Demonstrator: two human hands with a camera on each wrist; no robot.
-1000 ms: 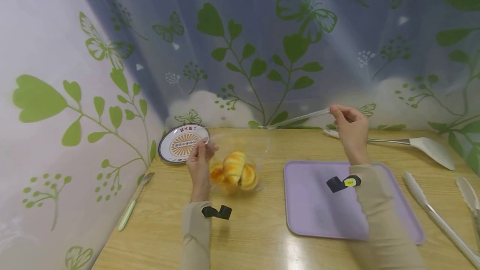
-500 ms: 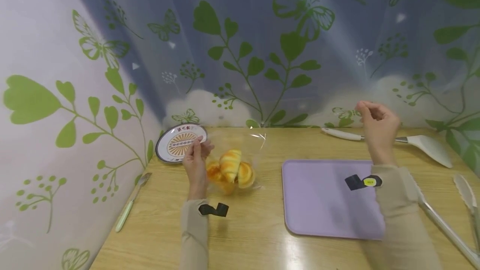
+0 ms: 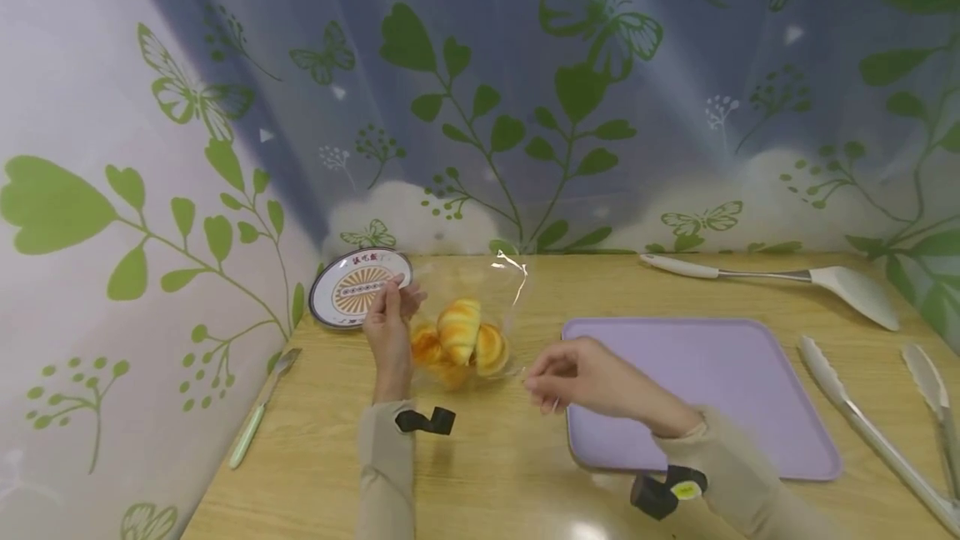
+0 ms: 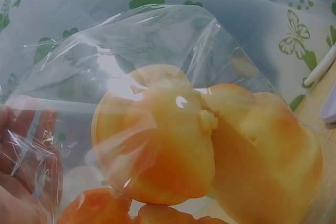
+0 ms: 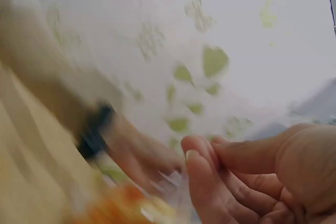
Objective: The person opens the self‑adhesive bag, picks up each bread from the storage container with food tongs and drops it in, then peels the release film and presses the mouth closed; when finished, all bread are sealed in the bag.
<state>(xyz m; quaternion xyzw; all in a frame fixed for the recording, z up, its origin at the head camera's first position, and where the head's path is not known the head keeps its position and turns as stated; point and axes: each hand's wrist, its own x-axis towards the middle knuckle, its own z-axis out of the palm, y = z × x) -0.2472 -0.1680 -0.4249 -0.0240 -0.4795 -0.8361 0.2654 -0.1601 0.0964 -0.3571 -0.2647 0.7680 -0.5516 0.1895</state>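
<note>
A clear plastic bag (image 3: 517, 307) holds several bread rolls (image 3: 459, 332), one of them striped like a croissant. My left hand (image 3: 388, 336) pinches the bag's left edge between thumb and fingers; in the left wrist view, fingers show behind the film beside the golden rolls (image 4: 157, 140). Right of the bag, my right hand (image 3: 588, 382) has curled fingers, thumb tip against the index finger. A thin pale sliver shows below its fingertips and looks like a clear plastic strip (image 3: 555, 407). The right wrist view shows the pinched right hand (image 5: 247, 177) close up; the background is blurred.
A purple tray (image 3: 720, 390) lies under and beyond the right forearm. Metal tongs (image 3: 862, 415) lie right of it, a white-handled spatula (image 3: 765, 275) behind it. An oval patterned plate (image 3: 341, 294) leans at the back left, with a fork (image 3: 262, 411) in front.
My right hand drew a clear strip away from the bag's top, moved farther right, then swung down and left beside the bag. The left hand has stayed at the bag's left edge.
</note>
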